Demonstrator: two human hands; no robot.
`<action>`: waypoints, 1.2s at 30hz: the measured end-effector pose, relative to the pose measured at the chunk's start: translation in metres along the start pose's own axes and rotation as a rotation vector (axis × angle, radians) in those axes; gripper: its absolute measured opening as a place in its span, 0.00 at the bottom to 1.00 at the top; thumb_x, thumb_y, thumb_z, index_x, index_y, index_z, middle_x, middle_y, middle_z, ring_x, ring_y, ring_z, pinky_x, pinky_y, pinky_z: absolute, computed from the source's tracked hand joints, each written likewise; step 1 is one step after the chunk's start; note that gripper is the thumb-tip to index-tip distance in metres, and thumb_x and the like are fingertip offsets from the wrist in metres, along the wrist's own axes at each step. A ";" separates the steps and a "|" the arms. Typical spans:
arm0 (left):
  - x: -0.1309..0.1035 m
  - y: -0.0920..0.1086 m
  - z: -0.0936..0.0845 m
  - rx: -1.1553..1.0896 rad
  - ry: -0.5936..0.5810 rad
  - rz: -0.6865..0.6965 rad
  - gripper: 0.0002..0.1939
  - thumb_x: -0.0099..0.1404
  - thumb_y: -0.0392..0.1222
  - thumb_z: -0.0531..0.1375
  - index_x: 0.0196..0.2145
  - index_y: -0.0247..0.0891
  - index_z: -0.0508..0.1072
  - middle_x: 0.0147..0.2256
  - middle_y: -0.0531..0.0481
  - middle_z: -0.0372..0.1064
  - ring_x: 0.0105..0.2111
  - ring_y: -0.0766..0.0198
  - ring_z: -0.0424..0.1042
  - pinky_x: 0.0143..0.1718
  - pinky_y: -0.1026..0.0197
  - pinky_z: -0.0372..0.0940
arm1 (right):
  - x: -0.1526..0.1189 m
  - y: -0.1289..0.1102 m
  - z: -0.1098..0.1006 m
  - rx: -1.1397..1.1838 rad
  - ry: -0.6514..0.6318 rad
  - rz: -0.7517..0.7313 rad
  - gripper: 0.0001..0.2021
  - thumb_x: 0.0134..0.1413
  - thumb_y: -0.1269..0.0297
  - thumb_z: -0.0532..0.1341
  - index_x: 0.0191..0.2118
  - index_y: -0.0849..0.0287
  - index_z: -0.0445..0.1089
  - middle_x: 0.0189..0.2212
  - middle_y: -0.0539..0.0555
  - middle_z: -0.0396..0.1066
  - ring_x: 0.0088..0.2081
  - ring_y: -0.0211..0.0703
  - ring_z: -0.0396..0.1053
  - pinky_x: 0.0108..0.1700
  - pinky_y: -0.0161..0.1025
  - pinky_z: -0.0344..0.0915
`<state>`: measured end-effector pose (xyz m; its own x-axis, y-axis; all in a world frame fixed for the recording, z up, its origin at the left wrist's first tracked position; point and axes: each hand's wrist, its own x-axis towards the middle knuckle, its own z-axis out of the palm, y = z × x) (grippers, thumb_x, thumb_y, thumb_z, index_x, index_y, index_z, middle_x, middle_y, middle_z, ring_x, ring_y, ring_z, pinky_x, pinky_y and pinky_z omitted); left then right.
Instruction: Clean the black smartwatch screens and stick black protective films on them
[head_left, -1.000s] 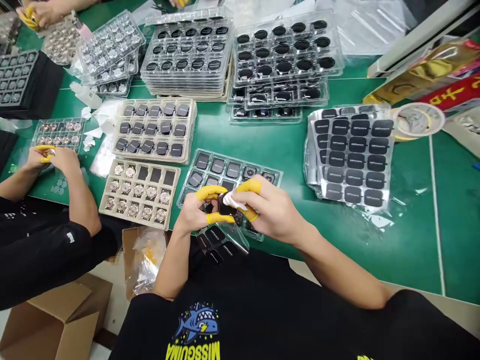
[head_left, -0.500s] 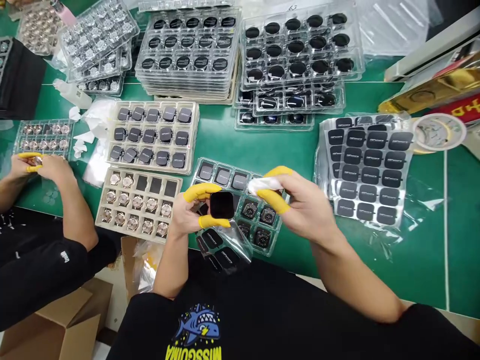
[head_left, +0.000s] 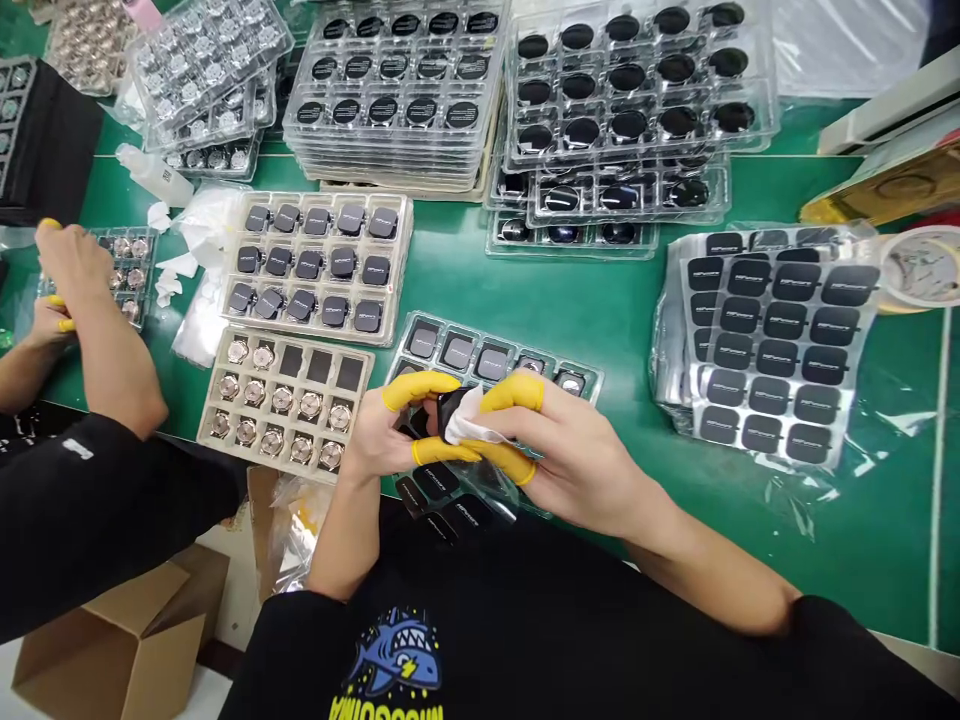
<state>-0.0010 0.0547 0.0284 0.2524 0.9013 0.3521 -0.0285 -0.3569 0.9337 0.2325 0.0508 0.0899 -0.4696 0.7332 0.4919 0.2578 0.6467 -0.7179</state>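
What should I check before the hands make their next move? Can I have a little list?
1. Small black piece gripped: ok, the left hand has it between thumb and finger.
2. Crumpled white cloth held: ok, the right hand pinches it against the piece.
3. Bright yellow finger covers worn: ok, seen on both hands.
4. Black piece's surface spotless: cannot tell, the cloth covers much of it.
5. Rectangular clear plastic tray fully in sight: not ok, the hands hide part of it.
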 end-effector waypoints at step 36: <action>-0.005 -0.001 0.001 -0.028 0.131 0.009 0.34 0.55 0.55 0.85 0.55 0.43 0.85 0.31 0.56 0.79 0.24 0.70 0.75 0.29 0.68 0.76 | 0.008 0.020 0.008 -0.134 0.015 0.373 0.09 0.74 0.67 0.65 0.37 0.51 0.69 0.29 0.50 0.71 0.29 0.44 0.66 0.31 0.42 0.61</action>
<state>-0.0010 0.0498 0.0259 0.1237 0.9232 0.3639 -0.0572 -0.3595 0.9314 0.2274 0.0685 0.0755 -0.3109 0.9253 0.2170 0.5172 0.3563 -0.7782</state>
